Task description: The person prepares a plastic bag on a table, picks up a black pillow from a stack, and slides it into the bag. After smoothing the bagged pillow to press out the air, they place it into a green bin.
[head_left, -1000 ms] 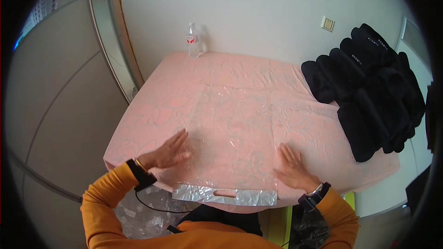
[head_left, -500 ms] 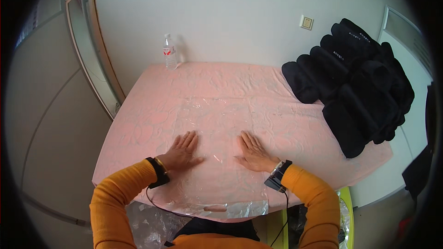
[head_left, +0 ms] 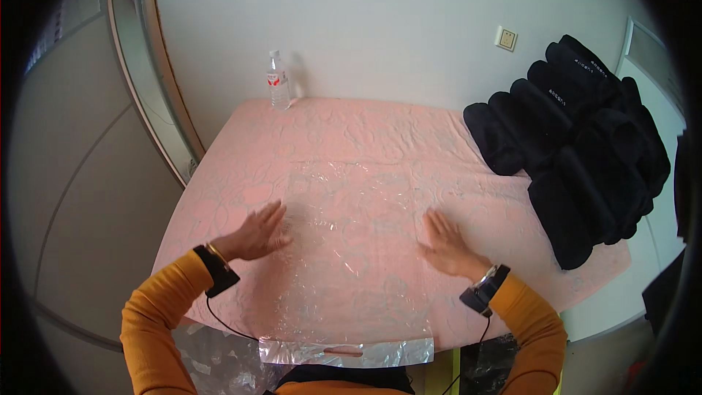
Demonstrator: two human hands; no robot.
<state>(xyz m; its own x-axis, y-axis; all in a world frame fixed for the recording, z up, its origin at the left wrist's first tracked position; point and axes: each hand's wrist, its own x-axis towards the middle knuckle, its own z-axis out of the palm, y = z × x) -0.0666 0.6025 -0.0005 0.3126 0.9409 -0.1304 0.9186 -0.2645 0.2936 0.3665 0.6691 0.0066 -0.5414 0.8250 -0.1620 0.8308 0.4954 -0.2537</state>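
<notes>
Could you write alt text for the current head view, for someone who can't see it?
A person's left hand and right hand, both open, flank a flat clear bag on a pink cloth. Behind stands a bottle; a black pile lies at the right.

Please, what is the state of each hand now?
Left hand: open, holding nothing, by the clear bag.
Right hand: open, holding nothing, by its right edge.

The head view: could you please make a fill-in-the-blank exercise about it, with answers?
The clear plastic bag with a silver handle strip lies on a ____ patterned cloth.
The transparent plastic bottle stands to the ____ of the black padded pile.
The person's bare right hand is nearest the bag's ____ edge.
Answers: pink; left; right.
</notes>
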